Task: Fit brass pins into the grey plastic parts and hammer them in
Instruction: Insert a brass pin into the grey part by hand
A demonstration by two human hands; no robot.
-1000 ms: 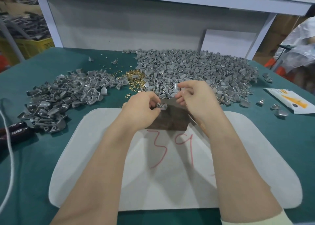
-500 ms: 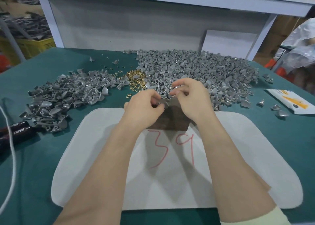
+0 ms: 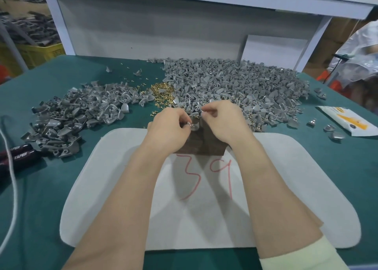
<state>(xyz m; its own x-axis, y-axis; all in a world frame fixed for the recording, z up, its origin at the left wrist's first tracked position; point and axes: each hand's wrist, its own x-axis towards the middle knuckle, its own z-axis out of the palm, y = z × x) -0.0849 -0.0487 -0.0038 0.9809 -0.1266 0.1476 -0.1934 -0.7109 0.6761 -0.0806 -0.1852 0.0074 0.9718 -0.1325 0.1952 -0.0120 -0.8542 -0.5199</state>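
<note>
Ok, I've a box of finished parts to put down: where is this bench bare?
Bare: the near half of the white mat, below the red 39, either side of the forearms; green cloth between mat and packet. Crowded: grey-part piles and brass pins across the back, and the wooden block, where left hand pinches a grey part beside right hand.

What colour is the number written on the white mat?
Red handwritten number, seen best in the head view.

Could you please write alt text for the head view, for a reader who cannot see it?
The left hand pinches a grey part beside the right hand, over a dark block on a white mat. Behind lie grey-part piles and brass pins on the table.
</note>
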